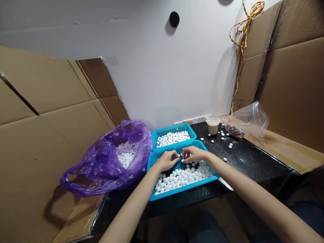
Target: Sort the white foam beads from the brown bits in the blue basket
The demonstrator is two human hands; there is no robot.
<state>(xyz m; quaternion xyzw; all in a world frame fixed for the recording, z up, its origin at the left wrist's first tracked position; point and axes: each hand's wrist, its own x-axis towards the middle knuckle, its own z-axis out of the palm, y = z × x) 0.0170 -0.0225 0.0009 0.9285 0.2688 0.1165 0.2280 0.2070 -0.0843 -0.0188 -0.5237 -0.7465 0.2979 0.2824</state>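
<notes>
**Bright, Even Overhead Light; Bowed Frame Edges**

Room light falls evenly from above. Soft shadows lie below the black wall disc (174, 19) and at 7 o'clock from the purple plastic bag (108, 162). Cardboard sheets (32, 152) bow toward the frame edges. The white beads (179, 177) at 6 o'clock remain in sharp focus.

small white bead (182, 161), half hidden, behind right fingertips (185, 156)

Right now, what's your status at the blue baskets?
Left hand, right hand over front blue basket. Fingers at a white bead. Purple plastic bag alongside.
</notes>
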